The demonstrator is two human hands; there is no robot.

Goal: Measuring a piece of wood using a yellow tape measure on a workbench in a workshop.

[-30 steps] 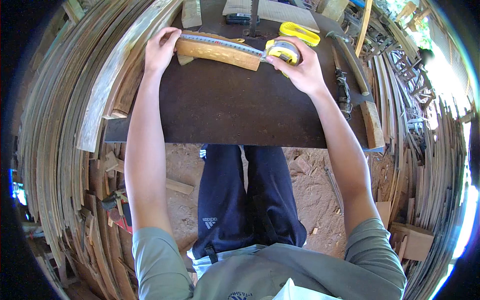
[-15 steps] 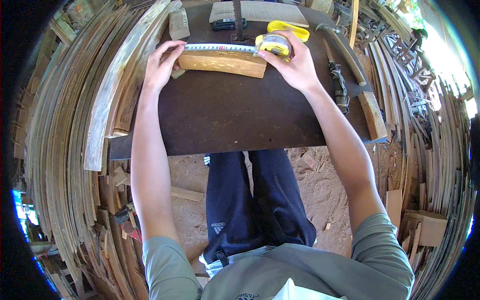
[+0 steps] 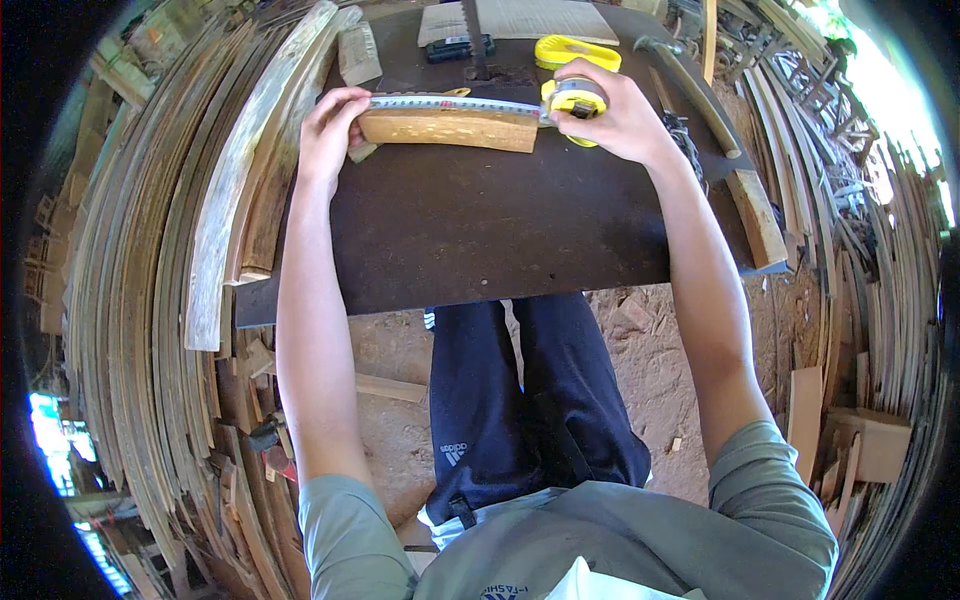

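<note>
A short wooden block (image 3: 450, 132) lies across the far part of the dark table. Along its upper edge stretches the white blade (image 3: 420, 103) of a tape measure. The fingers of my left hand (image 3: 332, 140) are closed on the blade's end at the block's left end, which they partly hide. My right hand (image 3: 628, 112) grips the yellow and grey tape measure (image 3: 577, 98) just past the block's right end. Behind that hand sits a bright yellow looped object (image 3: 577, 52).
Long boards (image 3: 255, 150) line the table's (image 3: 480, 230) left side. A saw blade (image 3: 473, 40) stands upright behind the block. At the right lie a hammer (image 3: 700, 95) and a wood offcut (image 3: 755, 222). Stacked planks (image 3: 130, 250) rise on both sides.
My right hand has moved right with the tape measure, and more blade is out, reaching past the block's right end. My left hand keeps the blade's end at the block. The view has shifted slightly.
</note>
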